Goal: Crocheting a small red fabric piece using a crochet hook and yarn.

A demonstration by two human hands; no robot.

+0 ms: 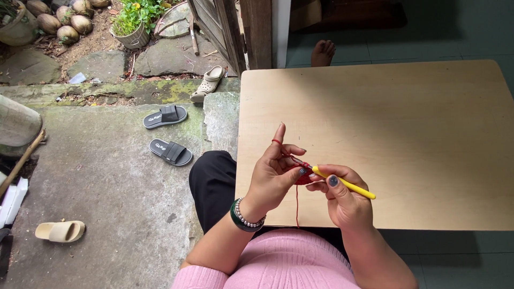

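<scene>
Right hand (342, 195) is clamped on a slim yellow plastic-handled crochet hook (345, 183), thumb on top w/ fingers curled under. Hook's long axis runs lower-right to upper-left: handle end sticks out past the right hand toward the table's middle, metal tip points at the left hand (276, 174) and meets it at the small red crocheted yarn piece (304, 177).

Left hand is closed on that red piece, pinching it btwn thumb and middle fingers; index finger stands up w/ a loop of thin red yarn strand (297, 206) round it. The strand also hangs straight down from the work, over the near edge of the pale wooden tabletop (407, 123), toward the pink ribbed sweater (289, 265).

So the work sits just left of the hook tip, touching it, and both hands are nearly together above the table's near-left corner. Left hand is the nearer one to the red piece; right only reaches it via the hook.

Left wrist has a green bangle and bead bracelet (243, 217). Black slide sandals (167, 134) lie well apart on the concrete floor.
</scene>
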